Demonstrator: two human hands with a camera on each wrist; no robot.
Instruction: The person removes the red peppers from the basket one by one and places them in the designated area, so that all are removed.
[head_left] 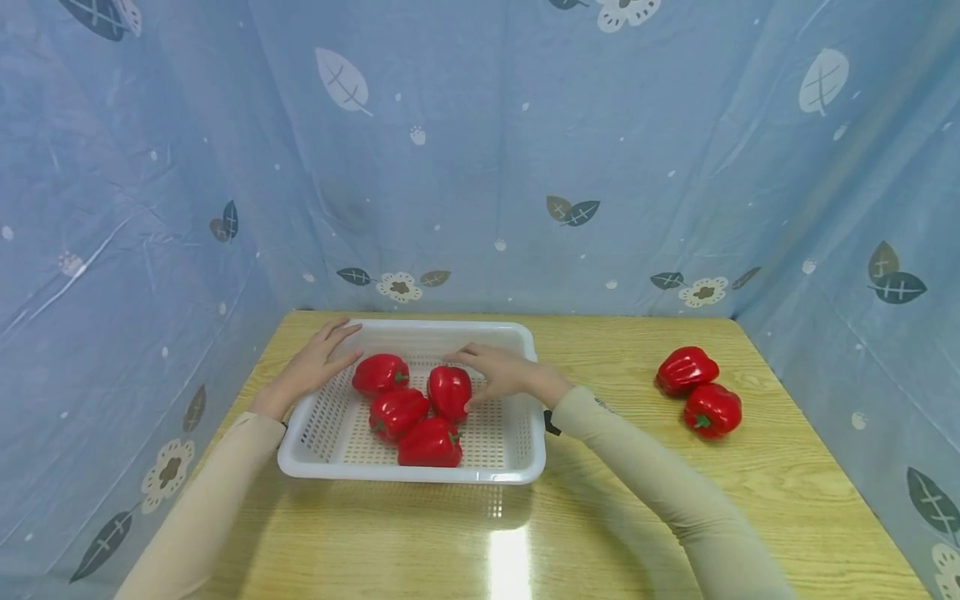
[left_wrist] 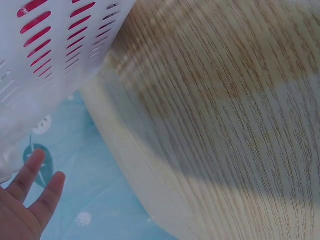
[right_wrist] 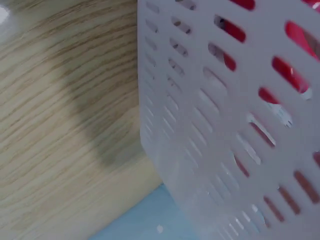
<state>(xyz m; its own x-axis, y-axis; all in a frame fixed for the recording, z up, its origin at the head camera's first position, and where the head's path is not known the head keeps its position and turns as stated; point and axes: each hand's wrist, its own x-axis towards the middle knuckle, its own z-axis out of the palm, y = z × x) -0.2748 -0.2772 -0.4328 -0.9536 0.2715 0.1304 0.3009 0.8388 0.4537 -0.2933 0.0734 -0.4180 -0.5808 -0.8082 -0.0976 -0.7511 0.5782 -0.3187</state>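
Left sleeve (head_left: 213, 504): nearest my head cam, beige, in from lower left.
Left hand (head_left: 309, 371): at the left rim of the white slotted basket (head_left: 412, 474), fingers spread wide, no object held. Thumb just beside the rear-left pepper (head_left: 378, 375); can't tell if touching.
Rear-left pepper: red, in basket, stem pointing right.
Middle pepper (head_left: 399, 412): red, in basket, stem toward near left.
Front pepper (head_left: 427, 444): red, by the basket's near wall, stem right.
Right pepper (head_left: 448, 390): red, in basket, at the right hand (head_left: 504, 371).
Right hand: fingers at that pepper's far side, thumb at its near right. I can't tell if they grip; my right wrist cam mostly gets slotted wall.
Right sleeve (head_left: 667, 483): beige, crosses the bench (head_left: 600, 533) from lower right.
Bench pair: far pepper (head_left: 686, 372) and near pepper (head_left: 712, 408), both red, right side, seemingly touching.
Backdrop: blue curtain (head_left: 465, 158), leaf and flower print.
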